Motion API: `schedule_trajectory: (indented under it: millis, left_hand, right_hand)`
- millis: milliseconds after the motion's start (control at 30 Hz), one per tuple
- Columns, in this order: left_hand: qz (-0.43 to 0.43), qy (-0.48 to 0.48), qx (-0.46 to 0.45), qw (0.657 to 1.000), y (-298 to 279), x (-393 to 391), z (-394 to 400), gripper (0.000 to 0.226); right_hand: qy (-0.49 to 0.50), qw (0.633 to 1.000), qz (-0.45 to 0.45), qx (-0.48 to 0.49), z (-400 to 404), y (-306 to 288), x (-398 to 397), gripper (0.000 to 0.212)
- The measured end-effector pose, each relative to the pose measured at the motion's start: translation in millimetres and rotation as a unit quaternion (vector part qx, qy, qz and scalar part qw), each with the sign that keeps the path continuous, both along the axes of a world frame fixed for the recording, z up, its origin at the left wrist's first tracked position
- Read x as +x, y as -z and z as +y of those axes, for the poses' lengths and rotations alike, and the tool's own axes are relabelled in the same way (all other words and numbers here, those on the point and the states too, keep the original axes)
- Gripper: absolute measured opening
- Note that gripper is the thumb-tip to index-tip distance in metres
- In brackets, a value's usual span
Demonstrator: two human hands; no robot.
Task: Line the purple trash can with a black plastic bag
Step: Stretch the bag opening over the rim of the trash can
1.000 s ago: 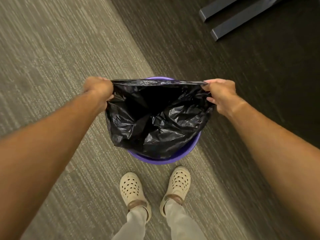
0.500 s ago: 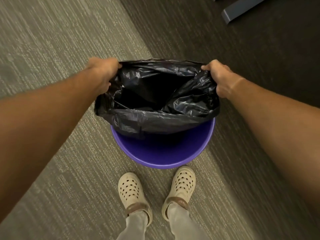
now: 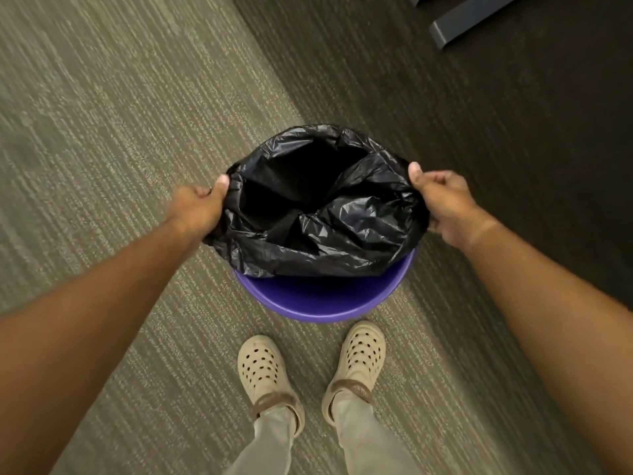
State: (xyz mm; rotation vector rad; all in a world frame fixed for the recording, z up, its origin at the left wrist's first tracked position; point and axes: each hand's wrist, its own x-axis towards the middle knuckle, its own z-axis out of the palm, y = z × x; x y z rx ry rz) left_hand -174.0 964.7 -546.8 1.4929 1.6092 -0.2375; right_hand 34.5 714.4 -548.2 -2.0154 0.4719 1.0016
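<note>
Gripping bag (image 3: 318,214) edges, left hand (image 3: 197,207), right hand (image 3: 443,204).

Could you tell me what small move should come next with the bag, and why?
Probably pull the near edge of the black bag toward the feet and over the purple can rim; both the left hand and right hand grip its sides, but the near rim is uncovered.

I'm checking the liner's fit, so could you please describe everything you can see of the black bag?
The black bag is thin, glossy, crinkled plastic, its mouth spread open and its inside dark. The left hand and right hand each grip an opposite edge. It sits over the far part of the purple trash can, whose near rim is bare. Its near edge sags in wrinkles into the can.
</note>
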Motion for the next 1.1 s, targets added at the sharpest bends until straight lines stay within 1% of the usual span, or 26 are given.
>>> schedule_trajectory:
  millis: [67,133,200,300,367,400,500,567,667,767,833,867,900,1000,1033,1100]
  left_hand:
    - [-0.008,0.002,-0.014,1.0,0.5,-19.2,-10.1,0.044]
    - [-0.022,-0.014,-0.026,0.999,-1.2,-31.5,-20.2,0.027]
    - [-0.027,-0.032,-0.039,0.998,-2.6,-39.6,-29.5,0.018]
    - [-0.019,-0.06,-0.07,0.996,-3.9,-51.4,-41.8,0.017]
    - [-0.013,-0.084,-0.094,0.992,-5.4,-58.1,-48.0,0.012]
    - [-0.013,-0.096,-0.105,0.99,-8.4,-59.0,-51.7,0.011]
    - [-0.015,-0.122,-0.117,0.985,-16.3,-59.6,-60.0,0.022]
    - [-0.01,-0.132,-0.131,0.982,-19.8,-59.9,-63.0,0.022]
    - [-0.005,-0.145,-0.154,0.977,-22.2,-60.4,-68.9,0.019]
    - [0.003,-0.143,-0.165,0.976,-23.1,-60.6,-76.2,0.016]
    - [0.011,-0.134,-0.174,0.975,-22.9,-62.0,-81.4,0.017]
    - [0.015,-0.131,-0.179,0.975,-22.4,-63.5,-83.2,0.017]
    - [0.018,-0.13,-0.185,0.974,-22.6,-64.7,-84.7,0.016]
    - [0.025,-0.132,-0.203,0.97,-21.5,-68.8,-86.8,0.02]
    - [0.03,-0.132,-0.2,0.97,-20.8,-70.3,-86.9,0.023]
    - [0.034,-0.129,-0.194,0.972,-20.0,-71.7,-89.0,0.021]
  right_hand:
    - [0.018,1.0,0.014,0.002,-14.0,-3.2,-12.7,0.037]
    - [0.028,0.999,0.038,-0.001,-27.9,-3.1,-22.8,0.032]
    - [0.033,0.998,0.052,-0.003,-37.4,-4.3,-32.0,0.03]
    - [0.048,0.997,0.054,0.0,-44.3,-8.2,-45.9,0.022]
    - [0.06,0.997,0.046,-0.003,-44.8,-12.4,-53.4,0.02]
    - [0.069,0.997,0.039,-0.005,-44.8,-14.2,-56.0,0.021]
    - [0.096,0.995,0.016,-0.024,-47.3,-16.5,-58.9,0.024]
    - [0.094,0.994,0.006,-0.051,-50.0,-16.8,-62.7,0.027]
    - [0.061,0.996,0.05,-0.051,-51.0,-18.7,-71.8,0.029]
    - [0.02,0.995,0.088,-0.047,-52.2,-20.9,-77.6,0.024]
    - [0.02,0.992,0.109,-0.054,-55.4,-20.9,-81.7,0.022]
    - [0.042,0.99,0.128,-0.052,-57.0,-20.6,-84.6,0.02]
    - [0.084,0.984,0.151,-0.039,-59.3,-19.8,-86.9,0.018]
    - [0.258,0.945,0.193,0.047,-64.3,-17.8,-92.0,0.023]
    - [0.287,0.936,0.192,0.064,-66.1,-17.5,-92.8,0.024]
    - [0.309,0.929,0.188,0.077,-69.5,-15.0,-95.9,0.027]
